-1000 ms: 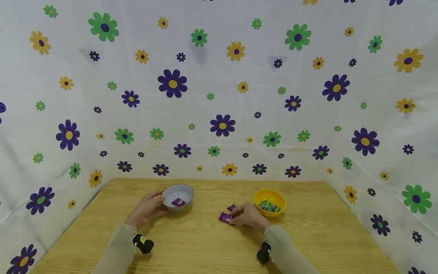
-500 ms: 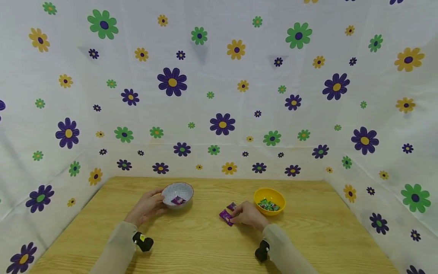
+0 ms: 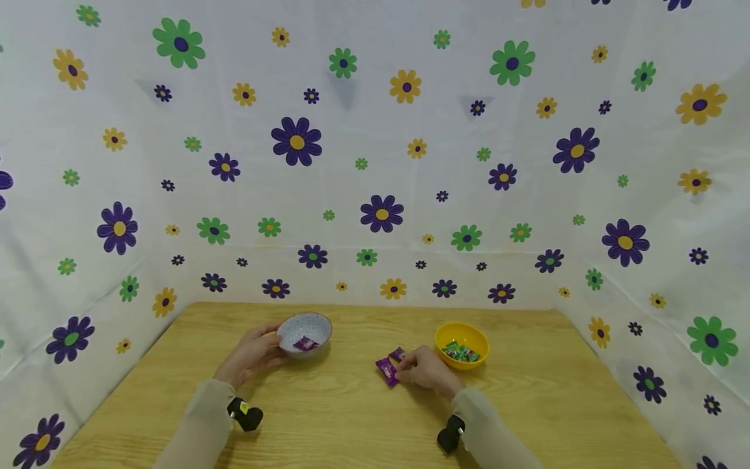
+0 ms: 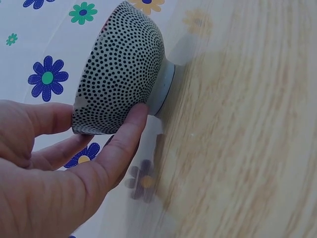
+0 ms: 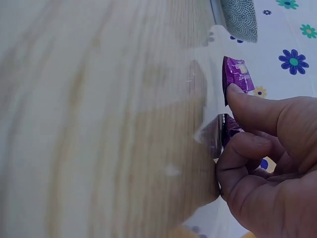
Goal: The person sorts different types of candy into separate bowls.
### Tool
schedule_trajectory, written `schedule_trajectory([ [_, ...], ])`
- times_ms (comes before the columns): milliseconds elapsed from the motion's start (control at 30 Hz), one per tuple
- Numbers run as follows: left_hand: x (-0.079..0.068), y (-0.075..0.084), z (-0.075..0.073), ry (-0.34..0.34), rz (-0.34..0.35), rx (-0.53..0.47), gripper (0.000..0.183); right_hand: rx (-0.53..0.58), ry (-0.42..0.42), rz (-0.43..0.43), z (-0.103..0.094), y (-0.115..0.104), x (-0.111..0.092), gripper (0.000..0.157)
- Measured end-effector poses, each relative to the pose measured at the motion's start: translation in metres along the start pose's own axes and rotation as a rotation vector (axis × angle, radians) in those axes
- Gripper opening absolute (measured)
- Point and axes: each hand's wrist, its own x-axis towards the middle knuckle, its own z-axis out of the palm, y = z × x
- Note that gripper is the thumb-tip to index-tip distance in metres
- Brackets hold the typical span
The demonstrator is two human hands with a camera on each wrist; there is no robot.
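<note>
My left hand (image 3: 252, 357) holds a small dotted bowl (image 3: 305, 329) by its left side, tilted toward me. The left wrist view shows the thumb at the rim and a fingertip under the dotted outside wall (image 4: 121, 69). Inside the bowl lies a purple-wrapped candy (image 3: 306, 343). Over the table, my right hand (image 3: 428, 370) pinches the right edge of another purple candy (image 3: 386, 371); its thumb presses on the wrapper (image 5: 238, 73). A further purple candy (image 3: 398, 354) lies just beyond, close to the curled fingers, partly hidden in the right wrist view.
A yellow bowl (image 3: 482, 344) with several green-wrapped candies (image 3: 459, 352) stands just right of my right hand. The wood-grain table (image 3: 346, 417) ends at a flower-print cloth (image 3: 375, 260) at the back and sides.
The near purple candy has turned at my right fingertips, its far end now pointing more away from me. The left hand and its bowl stay in place.
</note>
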Motion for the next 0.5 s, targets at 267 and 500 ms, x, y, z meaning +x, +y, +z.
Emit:
schedule_trajectory([
  [267, 0.0, -0.003, 0.001, 0.008, -0.003, -0.012, 0.054, 0.045, 0.016, 0.025, 0.004, 0.002, -0.001, 0.009],
  [500, 0.001, -0.003, 0.0, -0.001, 0.005, -0.017, 0.053, 0.12, 0.049, 0.041, 0.01, -0.007, 0.001, 0.013],
])
